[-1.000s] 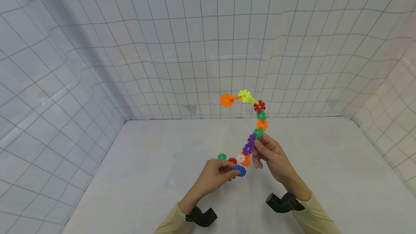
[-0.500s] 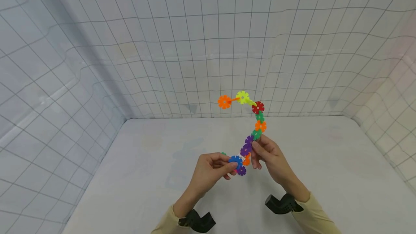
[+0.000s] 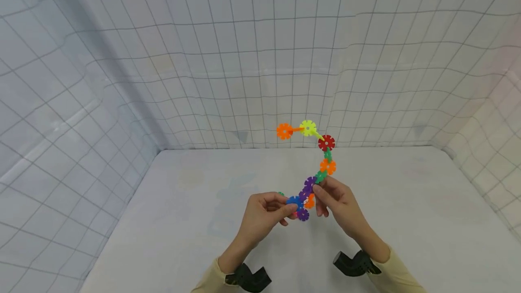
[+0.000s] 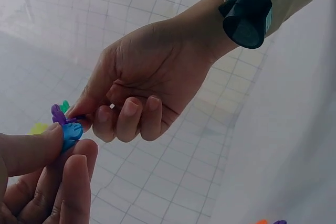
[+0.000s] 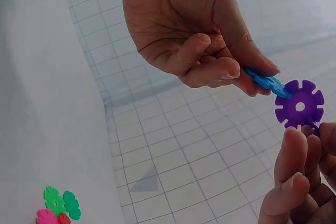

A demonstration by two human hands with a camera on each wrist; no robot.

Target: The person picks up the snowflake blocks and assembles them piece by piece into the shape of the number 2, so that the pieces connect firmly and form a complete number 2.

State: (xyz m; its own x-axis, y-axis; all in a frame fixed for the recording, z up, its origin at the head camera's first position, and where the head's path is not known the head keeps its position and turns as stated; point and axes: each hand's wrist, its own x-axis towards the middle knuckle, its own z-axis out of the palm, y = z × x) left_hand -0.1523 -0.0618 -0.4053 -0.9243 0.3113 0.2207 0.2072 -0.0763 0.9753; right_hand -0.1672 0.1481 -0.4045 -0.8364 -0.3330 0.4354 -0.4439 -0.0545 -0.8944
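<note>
Blue disc (image 3: 294, 200), pinched by left grip (image 3: 262, 214), seemingly touches purple discs (image 5: 312, 99) right grip (image 3: 340, 200) pinches.

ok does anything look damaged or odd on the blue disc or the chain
Nothing stands out. The blue slotted disc in the left hand and the slotted-disc chain in the right hand show no visible damage; parts of both are covered.

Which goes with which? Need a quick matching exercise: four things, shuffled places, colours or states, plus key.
Things:
1. Left hand
2. Right hand
3. Disc at the far end of the chain
4. Pink disc

Matches:
A. Lies on the table
B. Holds the chain
C. Orange
D. Pinches the blue disc

Pairs: 1-D, 2-B, 3-C, 4-A
</note>
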